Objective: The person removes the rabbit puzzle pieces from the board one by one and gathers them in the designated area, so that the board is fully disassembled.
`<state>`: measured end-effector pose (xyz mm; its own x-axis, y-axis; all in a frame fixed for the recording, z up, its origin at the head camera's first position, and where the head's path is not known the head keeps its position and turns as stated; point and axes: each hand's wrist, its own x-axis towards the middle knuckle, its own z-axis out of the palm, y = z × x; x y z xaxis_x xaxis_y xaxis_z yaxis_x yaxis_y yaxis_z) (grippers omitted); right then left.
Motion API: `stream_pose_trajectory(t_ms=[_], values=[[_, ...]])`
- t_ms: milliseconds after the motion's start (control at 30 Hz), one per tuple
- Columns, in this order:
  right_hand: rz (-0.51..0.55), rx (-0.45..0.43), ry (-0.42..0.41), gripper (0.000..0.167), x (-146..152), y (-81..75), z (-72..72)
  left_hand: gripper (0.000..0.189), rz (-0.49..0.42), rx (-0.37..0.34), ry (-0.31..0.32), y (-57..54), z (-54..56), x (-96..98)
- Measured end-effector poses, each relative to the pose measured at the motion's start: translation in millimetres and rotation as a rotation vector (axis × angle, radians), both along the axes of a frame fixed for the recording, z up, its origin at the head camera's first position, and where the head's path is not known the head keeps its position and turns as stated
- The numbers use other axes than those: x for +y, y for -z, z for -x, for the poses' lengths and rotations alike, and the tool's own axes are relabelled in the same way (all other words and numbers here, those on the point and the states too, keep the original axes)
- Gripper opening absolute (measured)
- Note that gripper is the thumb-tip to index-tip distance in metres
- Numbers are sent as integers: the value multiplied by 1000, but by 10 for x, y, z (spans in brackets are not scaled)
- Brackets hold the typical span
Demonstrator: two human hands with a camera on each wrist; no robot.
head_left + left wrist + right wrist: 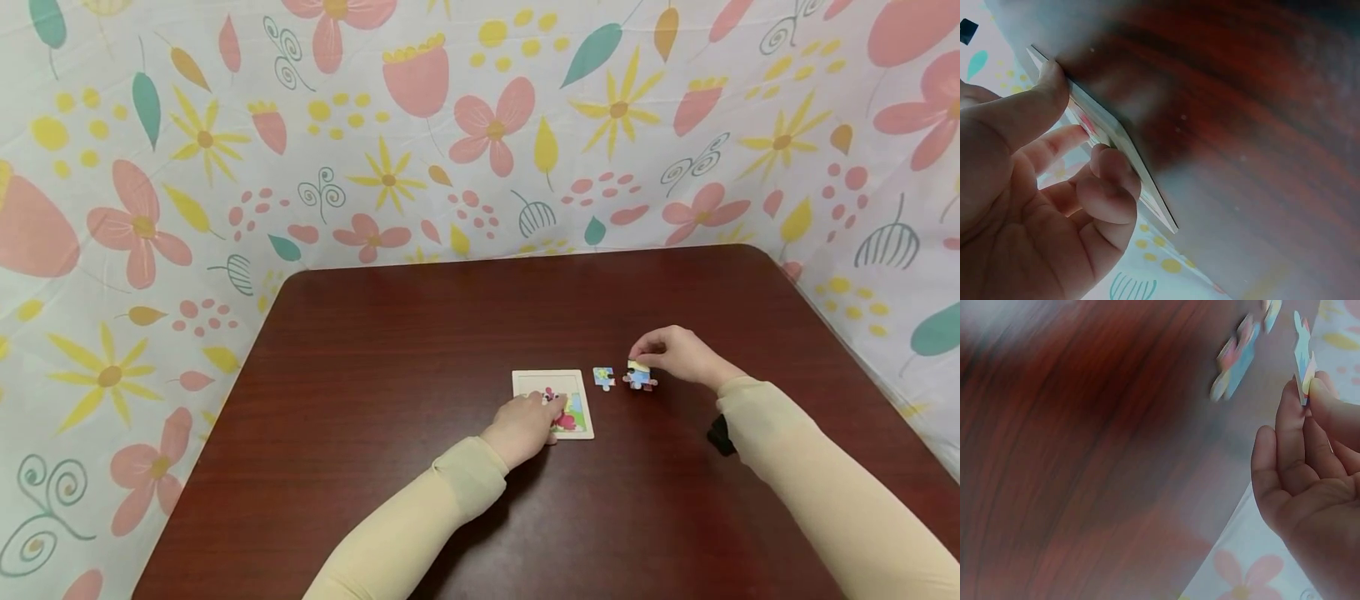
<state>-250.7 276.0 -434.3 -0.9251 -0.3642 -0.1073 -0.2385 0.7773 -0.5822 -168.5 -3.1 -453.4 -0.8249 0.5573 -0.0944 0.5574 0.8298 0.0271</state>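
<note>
We are finding the board [534, 381] on the table [390, 350], at about 5 o'clock from the middle of the head view, its upper part pale and its lower part carrying a picture [576, 412]. The left hand [521, 427] is lying over the board at 8 o'clock, half curled, thumb and fingers gripping its edges; we are reading this as a way of steadying it. The right hand [682, 354], between 2 and 3 o'clock from the board, is pinching a held piece [1302, 350] by its end, the other fingers loosely bent, probably so that most of the face is left uncovered. A loose piece [602, 377] is lying at the board's 2 o'clock, seemingly within easy reach (a black thing [720, 435], partly behind the sleeve [765, 417], is sitting just past 3 o'clock).

From the head, we are seeing the held piece overlapping what lies beneath; from the right wrist, we are seeing it edge-on, apart from the lower piece [1238, 362], possibly two. The left wrist is showing us the board's thin edge, while only the head view is giving us board and pieces together
</note>
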Motion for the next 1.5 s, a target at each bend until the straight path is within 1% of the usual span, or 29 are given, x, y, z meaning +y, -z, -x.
stream_pose_trajectory(t_ms=[133,267,533,733,867,1033,1267,1500], values=[[-15,-10,13,11,165,10,-14,59,-1,-5,-2,-6,-7,2],[-38,0,21,10,299,32,-23,59,-3,2,-5,-12,-10,2],[-72,7,22,7,462,67,-47,59,1,-2,-17,-32,-5,12],[-85,36,36,7,500,81,-50,59,7,-7,-21,-32,-7,15],[-86,49,41,7,514,121,-46,59,11,-11,-30,-29,-9,13],[-81,67,55,6,516,171,-50,60,5,-12,-26,-26,-13,4],[-72,60,84,8,492,204,-59,59,4,-18,-28,-29,-18,-12],[-76,50,94,9,495,236,-82,61,10,-16,-28,-23,-25,3]])
